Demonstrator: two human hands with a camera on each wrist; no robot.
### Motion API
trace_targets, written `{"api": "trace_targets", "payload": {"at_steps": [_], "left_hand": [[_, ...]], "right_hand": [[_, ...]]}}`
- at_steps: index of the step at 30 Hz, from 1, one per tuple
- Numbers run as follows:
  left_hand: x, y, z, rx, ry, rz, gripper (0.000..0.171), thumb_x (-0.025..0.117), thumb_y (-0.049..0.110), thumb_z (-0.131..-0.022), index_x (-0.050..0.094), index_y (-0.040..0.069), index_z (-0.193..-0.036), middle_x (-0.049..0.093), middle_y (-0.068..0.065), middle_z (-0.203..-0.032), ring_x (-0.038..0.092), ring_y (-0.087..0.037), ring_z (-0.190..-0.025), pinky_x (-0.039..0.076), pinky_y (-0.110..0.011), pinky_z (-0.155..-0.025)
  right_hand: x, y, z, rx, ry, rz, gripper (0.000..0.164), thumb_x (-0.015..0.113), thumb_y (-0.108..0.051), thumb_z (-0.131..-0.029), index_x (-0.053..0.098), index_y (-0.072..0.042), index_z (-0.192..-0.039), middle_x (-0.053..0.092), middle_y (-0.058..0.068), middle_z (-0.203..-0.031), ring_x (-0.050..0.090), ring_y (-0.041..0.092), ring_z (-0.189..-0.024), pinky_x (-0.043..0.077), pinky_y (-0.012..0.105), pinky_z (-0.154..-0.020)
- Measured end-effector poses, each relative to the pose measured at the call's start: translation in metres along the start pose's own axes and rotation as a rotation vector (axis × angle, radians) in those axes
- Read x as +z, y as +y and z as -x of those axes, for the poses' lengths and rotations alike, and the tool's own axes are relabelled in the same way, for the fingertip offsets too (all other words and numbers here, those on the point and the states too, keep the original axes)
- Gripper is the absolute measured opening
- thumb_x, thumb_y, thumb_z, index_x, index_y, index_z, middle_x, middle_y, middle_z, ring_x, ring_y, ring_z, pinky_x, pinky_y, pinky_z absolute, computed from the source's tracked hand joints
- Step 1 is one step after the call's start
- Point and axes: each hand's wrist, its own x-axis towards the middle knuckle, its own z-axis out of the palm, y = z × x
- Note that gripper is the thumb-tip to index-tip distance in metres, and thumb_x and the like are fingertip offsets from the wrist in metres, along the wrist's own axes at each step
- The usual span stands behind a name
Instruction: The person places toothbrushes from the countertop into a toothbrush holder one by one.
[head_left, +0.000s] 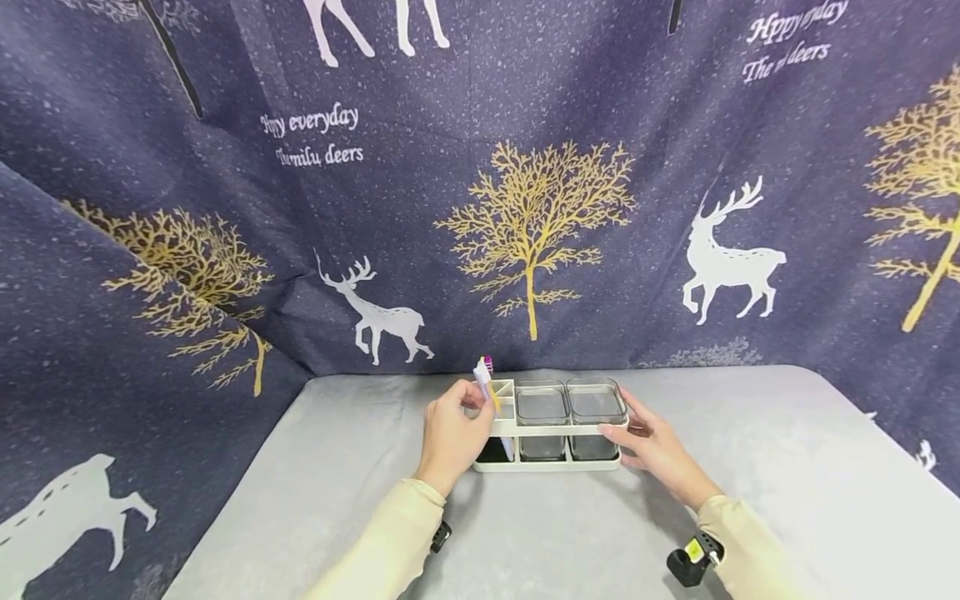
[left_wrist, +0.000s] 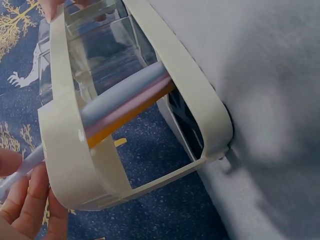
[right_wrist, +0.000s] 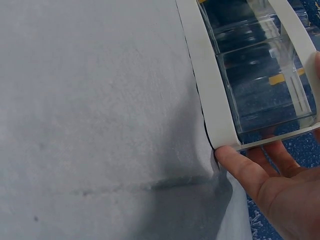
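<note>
A cream toothbrush holder (head_left: 551, 431) stands on the table, with divided slots at its left end and two clear square cups (head_left: 595, 402) to the right. My left hand (head_left: 455, 429) pinches a pale lavender toothbrush (left_wrist: 127, 92) near its head, just above the left slots. Its handle slants down inside the frame, beside a pink toothbrush handle (left_wrist: 135, 101) and an orange one (left_wrist: 112, 126). At the holder's other end my right hand (head_left: 660, 450) grips the frame, thumb at the front and fingers along the side. Their bristle ends are partly hidden or too small to tell apart.
The holder rests on a grey cloth-covered table (head_left: 360, 467). Close behind hangs a dark blue curtain (head_left: 570, 300) printed with deer and golden trees, and it continues along the left side. A black strap device (head_left: 693, 560) is on the right wrist.
</note>
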Motion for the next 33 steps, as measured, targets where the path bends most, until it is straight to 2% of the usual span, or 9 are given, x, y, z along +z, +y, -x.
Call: {"api": "trace_targets", "payload": {"at_steps": [9, 15, 22, 29, 33], "left_hand": [[-0.004, 0.001, 0.001, -0.009, 0.001, -0.002, 0.012, 0.073, 0.012, -0.079, 0.063, 0.017, -0.076, 0.065, 0.008, -0.073, 0.060, -0.013, -0.066, 0.044, -0.032, -0.062], [0.002, -0.001, 0.002, -0.011, -0.005, 0.005, 0.012, 0.074, 0.012, -0.079, 0.063, 0.018, -0.077, 0.065, 0.011, -0.073, 0.063, -0.010, -0.071, 0.047, -0.032, -0.065], [0.005, 0.001, 0.002, 0.018, -0.008, 0.007, 0.011, 0.073, 0.013, -0.080, 0.064, 0.018, -0.076, 0.065, 0.011, -0.073, 0.064, -0.012, -0.072, 0.046, -0.033, -0.064], [0.003, 0.001, 0.002, 0.020, -0.021, -0.009, 0.008, 0.071, 0.012, -0.079, 0.066, 0.017, -0.076, 0.065, 0.009, -0.073, 0.065, -0.014, -0.074, 0.047, -0.037, -0.069], [0.002, 0.000, 0.003, 0.020, -0.022, -0.004, 0.008, 0.072, 0.011, -0.079, 0.066, 0.015, -0.077, 0.065, 0.008, -0.073, 0.064, -0.014, -0.074, 0.048, -0.035, -0.068]], "right_hand": [[0.002, -0.002, -0.002, -0.008, -0.009, 0.006, 0.086, 0.069, -0.028, -0.094, 0.014, -0.022, -0.160, 0.044, 0.023, -0.130, 0.053, 0.029, -0.115, 0.053, 0.044, -0.089], [-0.004, 0.001, -0.003, -0.007, -0.014, 0.008, 0.087, 0.069, -0.029, -0.094, 0.013, -0.022, -0.160, 0.046, 0.017, -0.122, 0.054, 0.024, -0.112, 0.053, 0.044, -0.089], [-0.008, 0.000, -0.001, -0.009, -0.008, 0.037, 0.087, 0.069, -0.028, -0.094, 0.014, -0.020, -0.160, 0.048, 0.013, -0.113, 0.056, 0.020, -0.106, 0.054, 0.042, -0.087], [-0.003, -0.001, -0.001, 0.002, -0.020, 0.006, 0.087, 0.069, -0.029, -0.094, 0.013, -0.020, -0.160, 0.047, 0.019, -0.123, 0.056, 0.024, -0.109, 0.052, 0.043, -0.090], [-0.003, 0.000, -0.001, 0.005, -0.018, 0.001, 0.087, 0.069, -0.028, -0.094, 0.012, -0.020, -0.160, 0.046, 0.022, -0.127, 0.056, 0.027, -0.111, 0.052, 0.044, -0.090]]}}
